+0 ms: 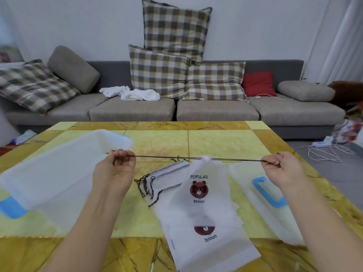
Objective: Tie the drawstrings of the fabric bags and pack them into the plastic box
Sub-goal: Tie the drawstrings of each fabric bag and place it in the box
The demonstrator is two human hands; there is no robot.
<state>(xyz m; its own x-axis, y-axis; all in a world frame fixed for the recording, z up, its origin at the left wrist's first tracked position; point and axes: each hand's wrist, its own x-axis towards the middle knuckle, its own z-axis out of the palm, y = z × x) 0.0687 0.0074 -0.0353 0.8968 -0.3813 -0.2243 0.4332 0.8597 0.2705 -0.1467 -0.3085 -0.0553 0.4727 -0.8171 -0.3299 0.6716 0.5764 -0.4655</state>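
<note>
A white fabric bag printed with a brown bear hangs from its dark drawstring, its mouth gathered tight. The string is stretched level and taut between both hands. My left hand pinches the left end above the box's near right side. My right hand pinches the right end over the lid. More white bags lie flat beneath the hanging one, with loose dark strings spilling to their left. The translucent plastic box with blue latches stands open on the left.
The box's lid with a blue handle lies flat on the right of the yellow marble table. Behind the table stands a grey sofa with checked cushions. White cables lie on the floor at right.
</note>
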